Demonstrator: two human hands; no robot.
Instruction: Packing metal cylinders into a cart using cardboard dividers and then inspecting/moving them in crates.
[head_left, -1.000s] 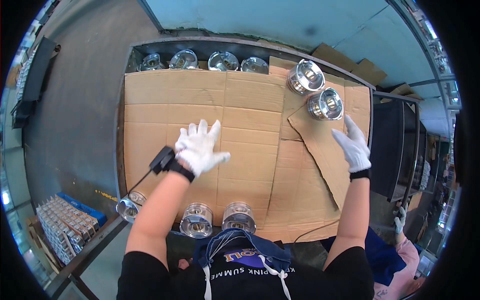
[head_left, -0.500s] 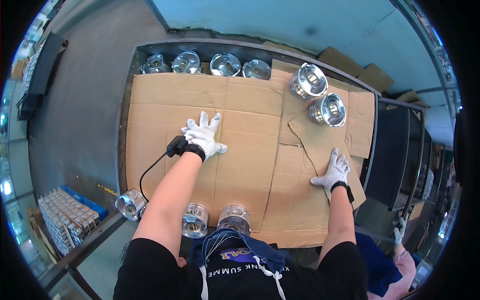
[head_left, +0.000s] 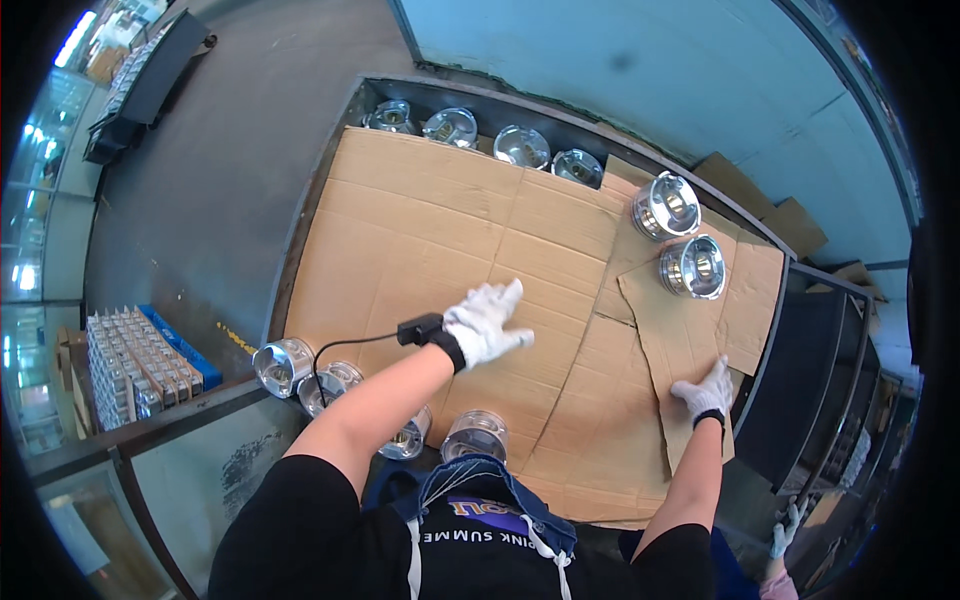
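- Head view, left hand: in a white knitted glove, the left hand (head_left: 483, 323) is spread, thumb and fingers apart, holding nothing. It is over the middle of the large cardboard sheet (head_left: 420, 250); whether the palm touches it I cannot tell.
- Left wrist: a black strap (head_left: 449, 351) carries a small black box (head_left: 419, 329) with a thin cable (head_left: 345, 343) running from it.
- Right hand: also gloved, the right hand (head_left: 706, 390) lies at the near end of the loose cardboard piece (head_left: 670, 330), thumb apart from the fingers, gripping nothing.
- Cardboard: the sheet lies across the inside of a metal bin (head_left: 314, 213); the loose piece lies at a slant on the cardboard at the right.
- Pistons: two shiny pistons (head_left: 692, 267) stand close together beyond the right hand, the nearer one at the loose piece's far end. Four more pistons (head_left: 521, 147) line the far wall, and others (head_left: 283, 367) sit along the near side, partly behind the left forearm.
- Lower right: another person's gloved hand (head_left: 787, 527), well apart from the cardboard.
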